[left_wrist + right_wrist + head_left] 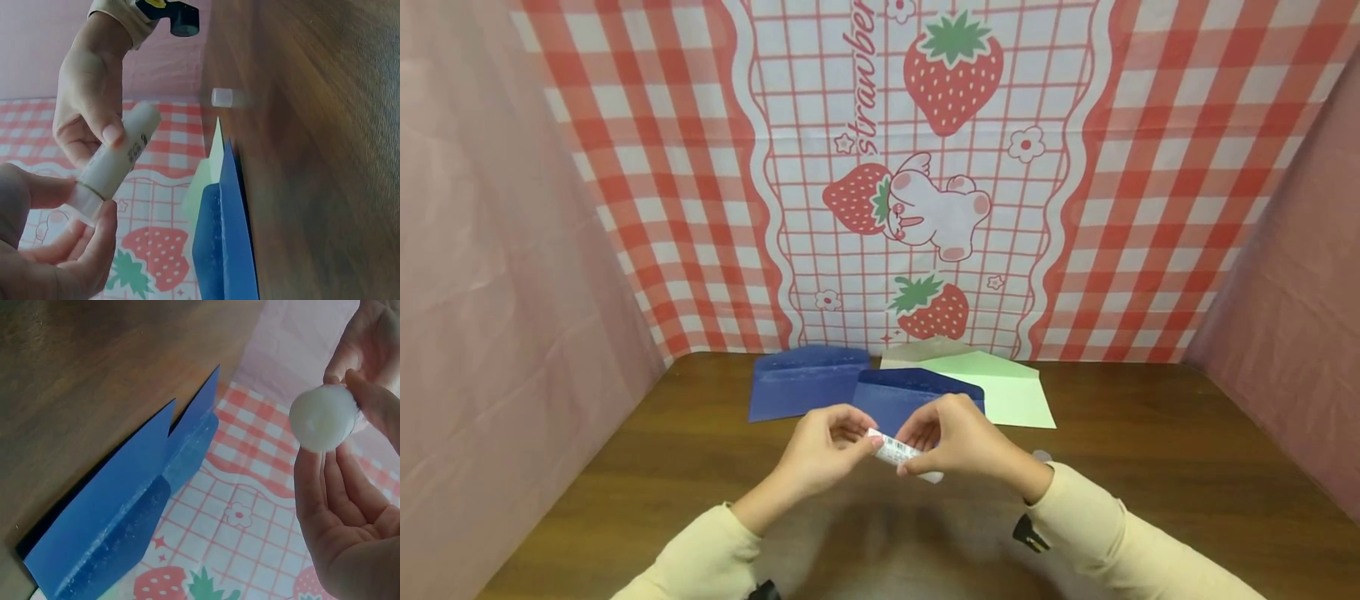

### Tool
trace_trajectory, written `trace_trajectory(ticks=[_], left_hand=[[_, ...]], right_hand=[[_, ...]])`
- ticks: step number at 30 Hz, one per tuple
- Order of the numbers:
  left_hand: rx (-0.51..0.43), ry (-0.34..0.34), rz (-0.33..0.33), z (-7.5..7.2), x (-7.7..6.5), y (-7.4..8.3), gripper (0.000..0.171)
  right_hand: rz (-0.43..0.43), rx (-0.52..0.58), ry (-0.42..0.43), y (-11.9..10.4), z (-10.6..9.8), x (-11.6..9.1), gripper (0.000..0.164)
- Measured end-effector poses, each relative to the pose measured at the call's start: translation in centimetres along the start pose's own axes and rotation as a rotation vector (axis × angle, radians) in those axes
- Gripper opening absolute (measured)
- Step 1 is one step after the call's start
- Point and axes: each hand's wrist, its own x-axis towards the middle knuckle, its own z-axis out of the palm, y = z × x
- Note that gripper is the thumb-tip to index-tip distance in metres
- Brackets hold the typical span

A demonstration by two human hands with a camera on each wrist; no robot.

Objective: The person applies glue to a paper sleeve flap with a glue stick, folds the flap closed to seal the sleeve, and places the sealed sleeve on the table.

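Observation:
Between both hands is a white glue stick (891, 448) with a printed barcode, held tilted above the table. My left hand (820, 450) pinches its translucent base end with thumb and fingers, as the left wrist view shows. My right hand (962, 442) grips the tube nearer the other end, thumb on the near side. In the right wrist view, the round white end of the glue stick (325, 419) faces the camera, uncapped. A small translucent cap (222, 97) stands on the table beyond, partly hidden behind the right wrist in the head view.
Behind the hands lie a left blue envelope (808, 396) and a middle blue envelope (880, 404), flaps raised. Whitish smears mark the middle one's flap fold (112, 550). A pale green envelope (1011, 400) overlaps a beige flap (902, 357). A strawberry-print cloth (865, 100) hangs behind the wooden table (1150, 467).

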Motion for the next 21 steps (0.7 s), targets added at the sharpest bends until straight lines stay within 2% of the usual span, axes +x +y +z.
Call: trace_trajectory(ticks=[7, 12, 14, 17, 21], left_hand=[[-0.095, -0.200, 0.088, -1.1, -0.2, -0.6, 0.020], [-0.128, -0.288, 0.175, -1.6, -0.2, -1.0, 0.022], [-0.128, -0.300, 0.189, -1.8, -0.2, -1.0, 0.022], [-0.107, -0.286, 0.177, -1.8, -0.2, -1.0, 0.021], [-0.042, -0.212, 0.098, -1.6, -0.1, -0.9, 0.021]], right_hand=[[0.070, 0.209, -0.131, 1.0, 0.2, -0.1, 0.026], [0.056, 0.317, -0.213, 1.4, 0.1, 0.0, 0.027], [0.038, 0.329, -0.220, 1.4, 0.0, 0.0, 0.027], [0.029, 0.306, -0.199, 1.3, 0.1, 0.1, 0.027], [0.048, 0.224, -0.150, 1.3, 0.1, 0.1, 0.026]])
